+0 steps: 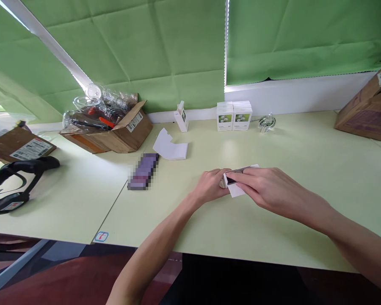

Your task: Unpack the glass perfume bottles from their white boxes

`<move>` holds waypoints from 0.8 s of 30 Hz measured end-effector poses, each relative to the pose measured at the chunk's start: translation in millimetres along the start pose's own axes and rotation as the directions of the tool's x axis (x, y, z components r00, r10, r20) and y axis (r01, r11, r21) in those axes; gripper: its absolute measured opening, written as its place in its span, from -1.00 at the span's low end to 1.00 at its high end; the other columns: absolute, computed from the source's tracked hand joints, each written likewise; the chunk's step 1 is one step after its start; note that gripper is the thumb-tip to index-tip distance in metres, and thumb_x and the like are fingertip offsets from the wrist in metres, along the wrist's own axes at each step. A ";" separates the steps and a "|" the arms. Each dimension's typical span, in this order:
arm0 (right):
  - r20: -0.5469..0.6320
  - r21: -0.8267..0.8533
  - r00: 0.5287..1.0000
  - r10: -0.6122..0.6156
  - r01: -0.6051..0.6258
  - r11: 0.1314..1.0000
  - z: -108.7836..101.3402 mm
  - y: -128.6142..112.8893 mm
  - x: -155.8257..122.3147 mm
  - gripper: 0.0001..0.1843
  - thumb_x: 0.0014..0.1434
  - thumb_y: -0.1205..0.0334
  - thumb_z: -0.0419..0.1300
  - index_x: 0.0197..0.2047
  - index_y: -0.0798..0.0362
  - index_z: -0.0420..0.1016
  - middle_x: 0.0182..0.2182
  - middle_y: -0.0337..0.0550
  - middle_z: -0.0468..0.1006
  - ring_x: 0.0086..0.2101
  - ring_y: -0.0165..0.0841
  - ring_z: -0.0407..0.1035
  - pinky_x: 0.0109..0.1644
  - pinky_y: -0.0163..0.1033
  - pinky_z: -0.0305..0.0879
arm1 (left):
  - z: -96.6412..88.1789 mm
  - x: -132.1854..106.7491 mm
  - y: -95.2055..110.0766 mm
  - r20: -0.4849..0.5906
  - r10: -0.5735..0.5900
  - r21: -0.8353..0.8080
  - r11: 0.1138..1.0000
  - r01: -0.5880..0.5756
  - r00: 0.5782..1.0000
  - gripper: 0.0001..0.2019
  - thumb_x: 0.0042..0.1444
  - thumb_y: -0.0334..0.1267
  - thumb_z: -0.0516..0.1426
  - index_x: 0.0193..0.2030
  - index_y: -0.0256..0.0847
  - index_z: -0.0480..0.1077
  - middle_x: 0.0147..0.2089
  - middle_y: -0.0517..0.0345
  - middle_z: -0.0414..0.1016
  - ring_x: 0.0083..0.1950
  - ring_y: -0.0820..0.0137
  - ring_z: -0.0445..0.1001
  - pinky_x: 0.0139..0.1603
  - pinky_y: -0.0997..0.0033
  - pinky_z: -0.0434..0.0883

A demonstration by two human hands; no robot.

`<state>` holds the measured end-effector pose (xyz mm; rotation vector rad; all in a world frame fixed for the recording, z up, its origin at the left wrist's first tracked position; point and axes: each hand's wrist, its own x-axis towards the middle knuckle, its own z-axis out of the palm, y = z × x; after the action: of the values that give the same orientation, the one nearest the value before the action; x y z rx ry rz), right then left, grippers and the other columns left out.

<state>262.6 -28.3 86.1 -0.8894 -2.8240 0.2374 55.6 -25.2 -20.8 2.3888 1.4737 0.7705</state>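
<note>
Two hands closed on a small white box mid-tabletop

The left hand curls partly shut around one end of the box, a pale round piece at its fingertips; the right hand lies nearly flat across the top, and both have hold. The risk is a loose grip: the piece could slip free and roll toward the tabletop's front edge. Bare room spreads to the right. Ahead stand white cartons and a glass fitting — further left, a folded white card and an open carton of glassware, which a wide sweep could knock.
</note>
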 end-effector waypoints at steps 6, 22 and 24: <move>0.005 -0.088 0.998 -0.059 0.059 0.994 13.9 -7.0 7.3 -0.43 0.23 0.57 0.00 0.19 -0.08 0.49 -0.32 -0.15 0.56 -0.35 -0.35 0.39 -0.37 -0.26 0.02 | -2.4 -0.8 4.5 0.019 -0.021 -0.001 1.000 0.021 1.000 -0.73 0.13 -0.19 0.16 -0.01 -0.08 0.44 -0.10 0.21 0.65 -0.20 0.32 0.59 -0.34 0.41 0.35; -0.031 -0.142 0.971 0.237 -0.239 0.961 5.7 -1.3 3.5 -0.64 0.41 0.26 -0.04 -0.27 0.06 0.56 -0.32 -0.11 0.62 -0.29 -0.26 0.44 -0.35 -0.20 0.15 | 7.8 -3.4 11.6 -0.140 -0.013 0.154 0.987 0.035 0.990 -0.70 0.13 -0.02 0.15 -0.09 -0.12 0.47 -0.37 0.13 0.59 -0.37 0.32 0.54 -0.42 0.39 0.28; -0.006 -0.127 0.958 0.286 -0.285 0.950 6.2 -1.0 6.2 -0.64 0.40 0.23 -0.03 -0.30 0.06 0.55 -0.33 -0.11 0.61 -0.30 -0.26 0.45 -0.39 -0.22 0.11 | 10.7 -5.0 15.5 -0.180 0.011 0.204 0.979 0.026 0.984 -0.70 0.16 -0.02 0.13 -0.10 -0.14 0.47 -0.38 0.11 0.59 -0.38 0.29 0.54 -0.42 0.36 0.28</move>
<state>255.7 -26.2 81.0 -1.3305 -2.7374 0.1002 71.4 -36.0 -24.2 2.5173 1.7080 0.8933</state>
